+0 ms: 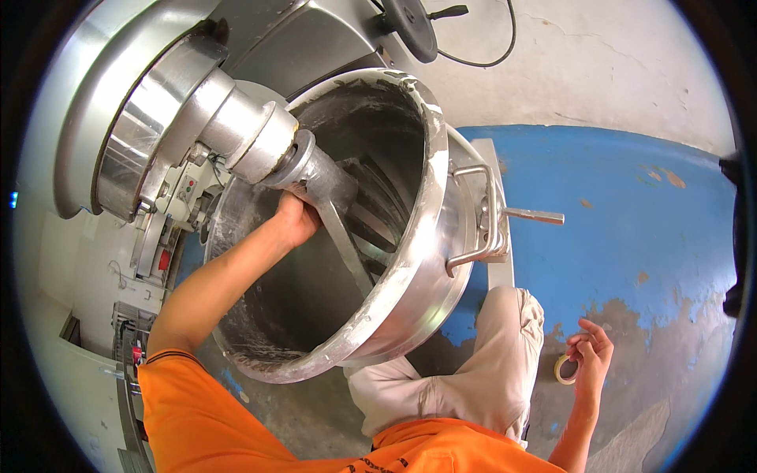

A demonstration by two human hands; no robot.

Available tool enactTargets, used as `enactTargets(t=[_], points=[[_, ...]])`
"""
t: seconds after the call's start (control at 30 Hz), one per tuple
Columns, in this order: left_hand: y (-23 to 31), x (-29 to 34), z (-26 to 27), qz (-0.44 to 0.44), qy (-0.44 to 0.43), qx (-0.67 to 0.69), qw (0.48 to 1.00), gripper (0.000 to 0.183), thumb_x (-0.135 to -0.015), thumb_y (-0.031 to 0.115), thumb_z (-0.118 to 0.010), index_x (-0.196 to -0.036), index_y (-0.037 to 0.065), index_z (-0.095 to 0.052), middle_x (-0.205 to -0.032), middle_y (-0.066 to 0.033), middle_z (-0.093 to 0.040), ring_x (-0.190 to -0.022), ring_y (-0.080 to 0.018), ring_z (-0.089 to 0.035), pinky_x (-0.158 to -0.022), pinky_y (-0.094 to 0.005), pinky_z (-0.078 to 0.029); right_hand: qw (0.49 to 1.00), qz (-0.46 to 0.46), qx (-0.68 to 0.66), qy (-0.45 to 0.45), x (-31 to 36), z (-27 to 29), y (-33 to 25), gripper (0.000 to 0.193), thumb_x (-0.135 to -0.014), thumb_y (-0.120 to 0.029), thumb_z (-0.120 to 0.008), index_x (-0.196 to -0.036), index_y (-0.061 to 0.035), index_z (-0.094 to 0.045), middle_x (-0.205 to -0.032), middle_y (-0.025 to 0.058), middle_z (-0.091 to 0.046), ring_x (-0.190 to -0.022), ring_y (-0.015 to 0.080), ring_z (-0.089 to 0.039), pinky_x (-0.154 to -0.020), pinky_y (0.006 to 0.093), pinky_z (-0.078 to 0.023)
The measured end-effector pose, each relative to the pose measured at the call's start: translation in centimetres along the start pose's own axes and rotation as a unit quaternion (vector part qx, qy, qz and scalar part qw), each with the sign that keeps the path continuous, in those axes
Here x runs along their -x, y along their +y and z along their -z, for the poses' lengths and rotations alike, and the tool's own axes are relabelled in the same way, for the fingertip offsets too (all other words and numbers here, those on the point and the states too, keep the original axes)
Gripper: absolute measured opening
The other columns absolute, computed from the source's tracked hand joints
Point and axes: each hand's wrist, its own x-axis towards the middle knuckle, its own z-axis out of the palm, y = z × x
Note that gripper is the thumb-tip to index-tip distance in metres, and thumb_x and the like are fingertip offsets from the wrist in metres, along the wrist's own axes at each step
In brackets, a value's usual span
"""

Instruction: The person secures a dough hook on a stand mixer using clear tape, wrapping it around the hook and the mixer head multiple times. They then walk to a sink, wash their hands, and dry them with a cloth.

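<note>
Head cam: mixer paddle (pixel 344 244) against L hand (pixel 296 221), tape roll (pixel 557 370) in R hand (pixel 591 353).

Scene's reading bright overall; exact light source can't be told. Mixer head (pixel 150 126) is throwing hard white glare, outside of the bowl (pixel 443 268) is showing softer sheen. Bowl interior's sitting in shadow, darkening around the beater (pixel 344 240). Wall (pixel 599 71) is going pale. Fisheye's bending straight edges, black vignette's eating corners, bluish fringe's showing at rim. Back machine (pixel 181 201) is rendering soft.
</note>
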Motion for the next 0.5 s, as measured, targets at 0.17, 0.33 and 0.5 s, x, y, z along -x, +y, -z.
enactTargets(t=[0.17,0.33,0.5], points=[[0.1,0.3,0.2,0.062,-0.028,-0.052,0.996,0.042,-0.101,0.045,-0.046,-0.124,0.012,-0.06,-0.126,-0.0036,-0.064,-0.115,-0.0214,-0.059,-0.105,-0.044,-0.044,1.0,-0.002,0.003,-0.004,-0.8,0.0,0.4,0.039,-0.082,0.006,-0.045,-0.117,0.0078,-0.061,-0.078,0.008,-0.065,-0.059,0.011,-0.057,-0.055,0.024,-0.044],[0.3,0.1,0.6,0.061,-0.062,-0.007,0.996,0.042,-0.101,0.044,-0.047,-0.123,0.011,-0.062,-0.121,-0.0055,-0.066,-0.11,-0.0212,-0.062,-0.1,-0.0388,-0.049,1.0,-0.014,0.0,-0.01,-1.1,-0.1,1.0,0.038,-0.082,0.006,-0.046,-0.117,0.0077,-0.061,-0.078,0.0081,-0.065,-0.059,0.0107,-0.056,-0.056,0.0242,-0.045],[0.5,-0.1,1.1,0.083,-0.059,-0.099,0.99,0.044,-0.101,0.046,-0.047,-0.125,0.012,-0.061,-0.125,-0.0046,-0.065,-0.113,-0.0209,-0.061,-0.105,-0.0386,-0.045,1.0,-0.02,-0.002,-0.009,-1.0,0.0,1.2,0.037,-0.084,0.005,-0.046,-0.117,0.0077,-0.061,-0.078,0.0079,-0.065,-0.059,0.0108,-0.056,-0.056,0.0241,-0.044]])
